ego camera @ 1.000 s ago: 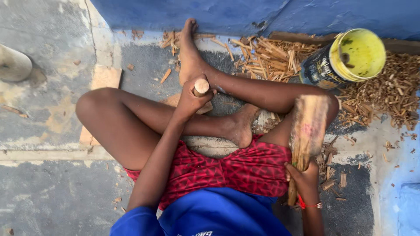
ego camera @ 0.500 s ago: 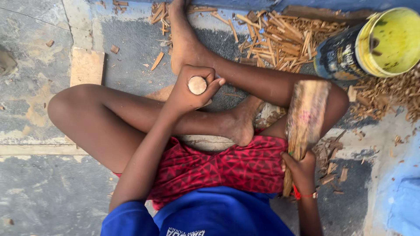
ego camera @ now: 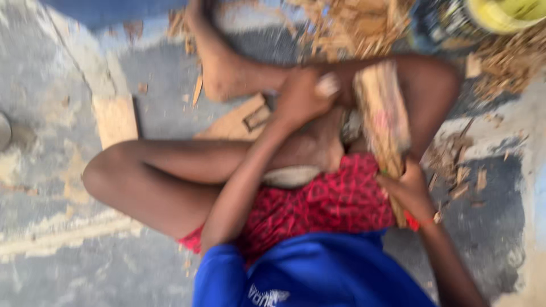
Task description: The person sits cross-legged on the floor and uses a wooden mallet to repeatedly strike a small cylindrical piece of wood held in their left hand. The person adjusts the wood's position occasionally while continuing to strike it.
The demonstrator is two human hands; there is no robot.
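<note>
A grey concrete floor (ego camera: 68, 68) with pale patches is seen, blurred by motion. Wood chips (ego camera: 512, 68) are heaped at the top right beside a yellow-rimmed can (ego camera: 500, 14), whose contents cannot be told. A flat wooden board (ego camera: 116, 119) lies on the floor. A wooden mallet (ego camera: 382, 113) is gripped at its handle by the right hand (ego camera: 406, 190). A small round wooden piece (ego camera: 329, 85) is enclosed by the left hand (ego camera: 301, 94), fingers curled about it, just beside the mallet head over the crossed legs.

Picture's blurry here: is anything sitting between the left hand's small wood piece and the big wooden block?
Nothing visible. The left hand holds the small wood piece right beside the wooden block, which the right hand grips from below. Blur hides whether they touch.
</note>
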